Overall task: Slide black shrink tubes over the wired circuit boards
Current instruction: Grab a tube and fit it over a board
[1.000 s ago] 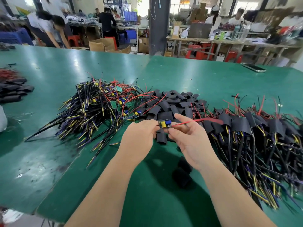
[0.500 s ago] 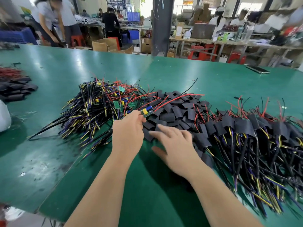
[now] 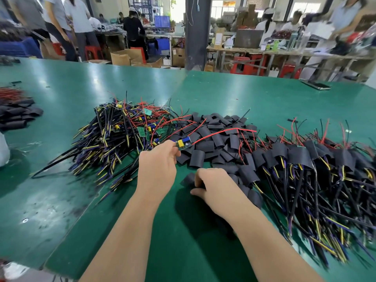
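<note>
black shrink tubes [image 3: 213, 137], short flattened sleeves, lie in a loose heap mid-table, between two wire piles. small green circuit board [image 3: 184, 143] with a yellow part and a blue part is held just above the heap's left edge, its red wire [image 3: 219, 132] trailing right over the heap. left hand [image 3: 157, 165] pinches the board's near end, fingers curled, back of hand to camera. right hand [image 3: 213, 186] sits at the heap's near edge, fingers curled down round a single black tube [image 3: 188, 180] that sticks out left of the knuckles, thumb under it. hands are near each other, not touching. board and that tube are apart, tube not yet on the board. left of the heap: tangled pile of bare wired boards [image 3: 126, 131], green boards with red, black and yellow-purple leads. right of the heap: pile of sleeved boards [image 3: 325, 163], black tubes already on, leads fanning toward the near edge, partly blurred. all on a glossy green table [image 3: 264, 94]. far left edge: second small heap of black sleeves [image 3: 16, 115], red leads [image 3: 10, 93] behind it. far right on the table: flat dark phone [image 3: 316, 85]. beyond the table: people [image 3: 133, 29] at workbenches, red stools [image 3: 243, 65], cardboard boxes [image 3: 126, 57], blurred.
</note>
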Demonstrator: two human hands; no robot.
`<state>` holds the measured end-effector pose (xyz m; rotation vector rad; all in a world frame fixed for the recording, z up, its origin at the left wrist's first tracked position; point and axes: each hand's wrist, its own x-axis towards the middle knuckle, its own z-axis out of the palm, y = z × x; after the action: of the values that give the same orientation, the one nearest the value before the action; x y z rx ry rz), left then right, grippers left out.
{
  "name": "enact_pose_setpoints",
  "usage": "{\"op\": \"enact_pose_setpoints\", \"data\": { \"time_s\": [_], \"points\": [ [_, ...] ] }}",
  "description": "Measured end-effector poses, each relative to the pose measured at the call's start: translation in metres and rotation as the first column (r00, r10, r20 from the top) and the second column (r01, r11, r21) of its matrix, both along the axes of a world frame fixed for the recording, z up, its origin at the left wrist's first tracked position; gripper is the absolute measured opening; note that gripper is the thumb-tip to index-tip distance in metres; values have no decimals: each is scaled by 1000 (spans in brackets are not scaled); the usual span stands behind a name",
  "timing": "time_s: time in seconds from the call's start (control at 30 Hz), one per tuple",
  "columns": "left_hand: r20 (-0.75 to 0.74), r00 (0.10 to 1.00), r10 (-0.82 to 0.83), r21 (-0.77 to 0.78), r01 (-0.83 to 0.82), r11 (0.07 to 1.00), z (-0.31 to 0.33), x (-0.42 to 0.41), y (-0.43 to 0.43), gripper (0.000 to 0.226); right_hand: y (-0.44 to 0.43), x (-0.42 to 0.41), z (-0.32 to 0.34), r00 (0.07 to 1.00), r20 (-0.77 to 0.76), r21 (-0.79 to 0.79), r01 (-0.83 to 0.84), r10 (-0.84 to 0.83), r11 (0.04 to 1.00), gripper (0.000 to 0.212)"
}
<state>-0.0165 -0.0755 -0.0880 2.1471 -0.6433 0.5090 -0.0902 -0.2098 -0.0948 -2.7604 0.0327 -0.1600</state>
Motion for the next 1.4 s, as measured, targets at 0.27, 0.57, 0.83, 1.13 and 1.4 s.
{"op": "enact_pose_setpoints", "data": {
  "time_s": [0.27,0.57,0.83,1.13,1.4],
  "points": [
    [-23,998,-55,13,55,998,-2,5,4,29,-34,-12,8,920,266,600,75,-287,797,47],
    [-268,933,-241,146,286,947,-5,7,8,36,-84,-28,30,869,182,801,-402,-459,-443,17],
    [-343,899,-271,201,352,914,0,4,10,35,-82,-34,32,914,307,793,-400,-266,-460,37],
    [-370,885,-281,153,356,922,2,3,10,36,-80,-38,38,922,353,833,-386,-158,-397,29],
    [-403,871,-280,82,339,937,0,7,11,38,-77,-38,37,907,406,832,-417,-112,-366,47]
  ]
}}
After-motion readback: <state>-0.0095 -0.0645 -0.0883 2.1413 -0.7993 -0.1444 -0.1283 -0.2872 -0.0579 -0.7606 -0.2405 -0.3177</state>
